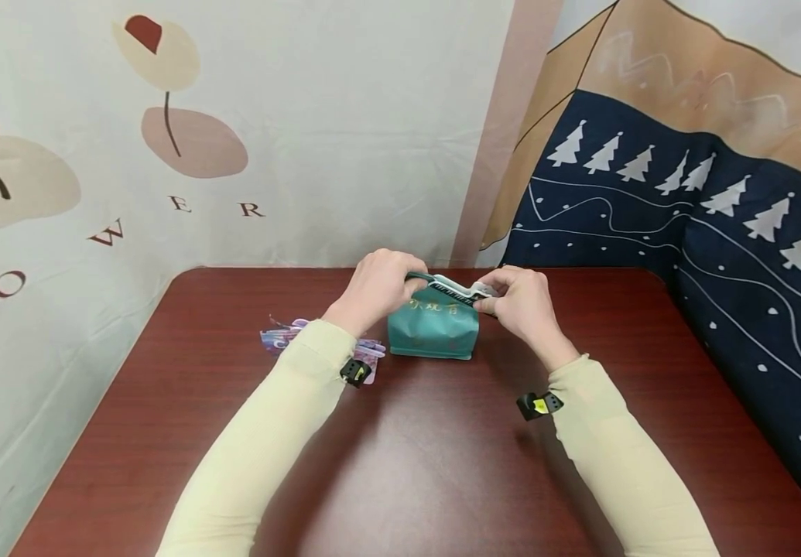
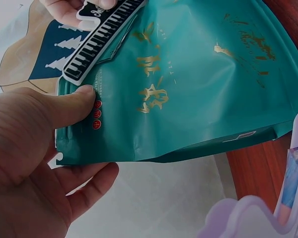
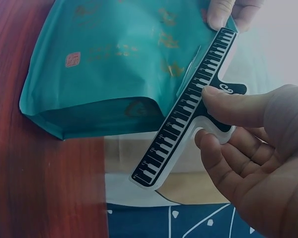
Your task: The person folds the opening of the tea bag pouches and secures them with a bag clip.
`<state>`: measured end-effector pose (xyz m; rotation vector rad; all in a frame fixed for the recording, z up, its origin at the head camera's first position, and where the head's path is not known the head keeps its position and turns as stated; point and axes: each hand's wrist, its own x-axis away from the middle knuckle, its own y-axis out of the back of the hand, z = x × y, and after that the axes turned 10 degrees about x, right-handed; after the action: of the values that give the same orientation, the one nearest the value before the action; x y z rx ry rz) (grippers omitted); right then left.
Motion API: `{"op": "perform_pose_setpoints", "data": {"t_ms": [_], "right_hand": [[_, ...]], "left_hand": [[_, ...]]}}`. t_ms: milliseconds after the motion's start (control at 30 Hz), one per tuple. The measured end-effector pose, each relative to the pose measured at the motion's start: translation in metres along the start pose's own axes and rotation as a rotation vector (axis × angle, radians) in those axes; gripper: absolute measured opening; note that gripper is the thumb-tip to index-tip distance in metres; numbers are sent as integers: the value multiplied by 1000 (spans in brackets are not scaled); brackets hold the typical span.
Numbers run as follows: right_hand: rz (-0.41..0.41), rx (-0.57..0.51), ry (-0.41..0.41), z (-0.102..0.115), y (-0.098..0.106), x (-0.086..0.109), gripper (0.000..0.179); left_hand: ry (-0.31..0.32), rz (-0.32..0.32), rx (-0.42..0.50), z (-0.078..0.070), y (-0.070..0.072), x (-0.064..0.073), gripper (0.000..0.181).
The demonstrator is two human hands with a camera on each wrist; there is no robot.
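A teal pouch (image 1: 433, 329) with gold lettering stands on the table, its top edge raised between the hands. My left hand (image 1: 382, 280) pinches one top corner of the pouch, thumb in front, as the left wrist view shows (image 2: 44, 131). My right hand (image 1: 522, 302) pinches the handle of a bag clip (image 3: 184, 111) with a black-and-white piano-key pattern. The clip (image 2: 104, 42) lies at a slant across the pouch's top edge, one end close to the left fingertips. Whether its jaws grip the pouch, I cannot tell.
Beside the pouch, partly behind the left forearm, lie purple and lilac packaged items (image 1: 371, 352); a lilac plastic piece (image 2: 248, 213) shows close up in the left wrist view. The brown table (image 1: 442, 464) backs onto a printed cloth (image 1: 344, 155).
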<state>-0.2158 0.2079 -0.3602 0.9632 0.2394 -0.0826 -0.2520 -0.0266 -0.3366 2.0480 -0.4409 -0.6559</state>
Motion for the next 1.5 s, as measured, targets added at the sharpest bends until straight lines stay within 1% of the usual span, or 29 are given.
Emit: {"op": "perform_pose_setpoints", "data": {"t_ms": [133, 333, 600, 733, 933, 1200, 1400, 1500], "right_hand": [[0, -4, -7, 2, 1, 0, 23], [8, -4, -10, 3, 0, -1, 22], [10, -7, -12, 4, 1, 0, 22], [3, -14, -8, 4, 0, 0, 22], [-6, -17, 5, 7, 0, -1, 22], [-3, -20, 11, 11, -1, -3, 23], [4, -23, 7, 11, 0, -4, 22], [8, -30, 4, 12, 0, -3, 22]], "left_hand": [[-7, 6, 5, 0, -1, -1, 8], [20, 16, 26, 0, 1, -1, 6], [84, 87, 50, -1, 6, -2, 8], [100, 87, 41, -1, 5, -2, 8], [96, 82, 32, -2, 5, -3, 9], [85, 66, 27, -3, 5, -3, 5], [130, 81, 64, -3, 8, -2, 10], [138, 83, 65, -2, 10, -1, 11]]}}
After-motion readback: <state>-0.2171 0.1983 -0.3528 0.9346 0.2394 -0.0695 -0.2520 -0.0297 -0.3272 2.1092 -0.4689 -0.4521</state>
